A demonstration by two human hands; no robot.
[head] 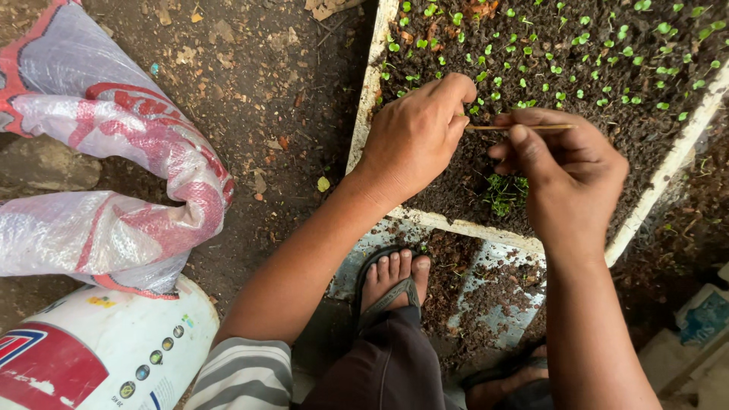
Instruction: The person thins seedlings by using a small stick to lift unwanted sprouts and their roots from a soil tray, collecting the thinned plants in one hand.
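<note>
Left hand (416,137) down on dark soil (456,190) inside a white-walled tray (363,114), fingers curled, thumb and forefinger pinched together at the soil surface just beside a small seedling (474,110); whether anything sits between those fingertips cannot be told. Right hand (566,171) just beside it, grip clamped on a thin stick (520,127), held nearly level between thumb and forefinger, tip pointing left and almost meeting the left fingertips. Both hands over the near middle of the tray, close together but not touching.

Rows of tiny green sprouts (562,72) spread across the far half of the soil. A loose clump of pulled seedlings (503,193) lying on bare soil under the right hand, near the tray's front wall. Front wall just above a sandalled foot (391,277) on a soil-strewn white sheet (486,292).

On the left, a crumpled red-and-white woven sack (114,167) on the dirt ground (266,99), well apart from the tray. Below it, a white round container (114,357) with red and blue markings. Striped sleeve (243,376) at the bottom edge, beside dark trousers (387,364).
</note>
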